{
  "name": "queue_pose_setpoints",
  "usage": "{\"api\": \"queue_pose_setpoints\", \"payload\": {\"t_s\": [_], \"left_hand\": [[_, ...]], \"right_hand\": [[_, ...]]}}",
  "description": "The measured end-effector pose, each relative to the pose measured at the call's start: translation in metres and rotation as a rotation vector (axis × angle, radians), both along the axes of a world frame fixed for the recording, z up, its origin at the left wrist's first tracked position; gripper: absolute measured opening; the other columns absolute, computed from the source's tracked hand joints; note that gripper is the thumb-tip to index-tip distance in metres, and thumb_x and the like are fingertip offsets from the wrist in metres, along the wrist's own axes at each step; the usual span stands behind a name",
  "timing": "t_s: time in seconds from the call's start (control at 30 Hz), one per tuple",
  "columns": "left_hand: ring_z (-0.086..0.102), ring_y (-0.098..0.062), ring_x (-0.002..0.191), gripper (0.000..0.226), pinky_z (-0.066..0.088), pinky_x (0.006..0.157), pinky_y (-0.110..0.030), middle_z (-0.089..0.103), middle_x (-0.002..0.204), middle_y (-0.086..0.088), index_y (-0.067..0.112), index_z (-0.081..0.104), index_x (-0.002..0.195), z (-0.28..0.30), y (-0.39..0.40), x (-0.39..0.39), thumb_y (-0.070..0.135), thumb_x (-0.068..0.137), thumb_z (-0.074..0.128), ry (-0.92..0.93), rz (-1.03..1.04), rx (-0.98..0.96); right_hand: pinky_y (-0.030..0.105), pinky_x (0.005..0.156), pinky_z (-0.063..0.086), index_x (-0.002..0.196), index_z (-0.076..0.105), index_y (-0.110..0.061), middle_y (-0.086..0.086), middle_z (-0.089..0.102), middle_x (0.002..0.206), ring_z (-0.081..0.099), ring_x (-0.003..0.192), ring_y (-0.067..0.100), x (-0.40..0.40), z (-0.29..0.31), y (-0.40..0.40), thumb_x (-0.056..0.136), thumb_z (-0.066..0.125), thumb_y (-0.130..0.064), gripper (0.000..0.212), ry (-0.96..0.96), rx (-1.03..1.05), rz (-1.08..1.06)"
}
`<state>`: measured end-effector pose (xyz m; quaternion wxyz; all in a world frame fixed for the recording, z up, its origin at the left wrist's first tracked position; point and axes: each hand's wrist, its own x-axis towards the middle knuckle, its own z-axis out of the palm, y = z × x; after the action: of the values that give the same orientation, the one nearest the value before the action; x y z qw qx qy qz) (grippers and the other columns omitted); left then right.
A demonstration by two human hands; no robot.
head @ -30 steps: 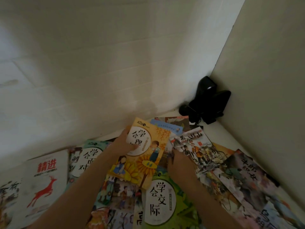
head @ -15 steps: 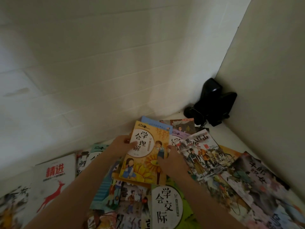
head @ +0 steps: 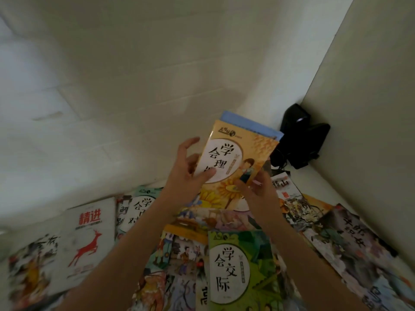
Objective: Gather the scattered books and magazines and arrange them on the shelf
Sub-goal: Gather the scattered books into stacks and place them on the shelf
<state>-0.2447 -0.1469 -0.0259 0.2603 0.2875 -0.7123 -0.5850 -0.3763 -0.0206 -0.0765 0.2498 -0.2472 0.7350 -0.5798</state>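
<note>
Books (head: 238,158) between both grips

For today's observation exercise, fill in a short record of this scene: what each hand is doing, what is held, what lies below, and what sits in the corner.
Left hand: thumb on the orange book's cover
Right hand: grips the lower right edge
Held: orange book, blue book behind it
Below: green book, white deer book, others scattered
Corner: black device
</note>
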Motion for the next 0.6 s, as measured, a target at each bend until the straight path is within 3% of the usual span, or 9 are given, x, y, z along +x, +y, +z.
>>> {"api": "queue_pose_setpoints", "payload": {"t_s": [0.07,0.13,0.2,0.3,0.33,0.4,0.5,0.6], "left_hand": [[0.068,-0.009,0.089,0.035,0.058,0.070,-0.023,0.067,0.103,0.005,0.023,0.046,0.118,0.005,0.013,0.002,0.014,0.090,0.065,-0.090,0.020,-0.063],[0.067,-0.015,0.091,0.026,0.060,0.072,-0.031,0.068,0.105,0.000,0.019,0.053,0.113,-0.002,0.035,0.010,0.024,0.091,0.064,-0.183,0.049,-0.015],[0.067,-0.018,0.092,0.031,0.059,0.077,-0.038,0.068,0.108,-0.003,0.016,0.056,0.117,-0.020,0.066,0.025,0.029,0.090,0.064,-0.267,0.065,0.083],[0.064,-0.018,0.101,0.039,0.057,0.085,-0.038,0.065,0.116,-0.001,0.017,0.055,0.125,-0.056,0.117,0.051,0.030,0.089,0.065,-0.388,0.112,0.221],[0.063,-0.020,0.104,0.044,0.057,0.085,-0.038,0.063,0.118,-0.001,0.017,0.054,0.125,-0.070,0.131,0.058,0.035,0.088,0.067,-0.442,0.141,0.239],[0.057,-0.025,0.111,0.057,0.056,0.087,-0.039,0.054,0.123,-0.005,0.018,0.050,0.128,-0.094,0.152,0.064,0.048,0.082,0.067,-0.588,0.186,0.189],[0.039,-0.029,0.130,0.071,0.044,0.101,-0.040,0.030,0.143,-0.010,0.017,0.028,0.146,-0.106,0.171,0.061,0.038,0.088,0.064,-0.729,0.220,0.115],[0.038,-0.030,0.135,0.084,0.043,0.105,-0.043,0.026,0.153,-0.010,0.014,0.015,0.151,-0.114,0.177,0.065,0.029,0.087,0.068,-0.645,0.292,0.257]], "right_hand": [[0.006,0.058,0.046,0.112,0.054,-0.022,-0.011,0.063,0.094,0.060,0.075,-0.013,0.004,0.017,0.023,0.088,0.068,-0.024,0.028,0.078,0.034,-0.003],[0.010,0.053,0.046,0.110,0.054,-0.022,-0.011,0.061,0.088,0.062,0.072,-0.004,0.019,0.025,0.054,0.090,0.065,-0.028,0.024,0.132,0.122,-0.005],[0.013,0.054,0.046,0.112,0.054,-0.022,-0.010,0.062,0.088,0.061,0.073,0.003,0.041,0.023,0.087,0.091,0.062,-0.032,0.025,0.150,0.229,0.000],[0.013,0.058,0.042,0.113,0.052,-0.018,-0.007,0.059,0.089,0.055,0.072,0.003,0.066,-0.006,0.129,0.091,0.061,-0.038,0.031,0.199,0.464,0.042],[0.014,0.062,0.042,0.112,0.052,-0.017,-0.005,0.057,0.093,0.055,0.075,0.006,0.071,-0.017,0.139,0.090,0.060,-0.041,0.033,0.213,0.538,0.057],[0.028,0.079,0.050,0.123,0.053,-0.015,0.001,0.057,0.109,0.057,0.093,0.017,0.079,-0.036,0.153,0.090,0.059,-0.046,0.045,0.209,0.653,0.088],[0.039,0.105,0.042,0.142,0.040,-0.015,0.012,0.039,0.143,0.044,0.126,0.028,0.086,-0.049,0.164,0.088,0.057,-0.053,0.068,0.236,0.808,0.094],[0.036,0.102,0.041,0.152,0.016,-0.013,0.010,0.030,0.153,0.041,0.134,0.029,0.082,-0.052,0.168,0.084,0.065,-0.050,0.092,0.043,0.694,0.062]]}}
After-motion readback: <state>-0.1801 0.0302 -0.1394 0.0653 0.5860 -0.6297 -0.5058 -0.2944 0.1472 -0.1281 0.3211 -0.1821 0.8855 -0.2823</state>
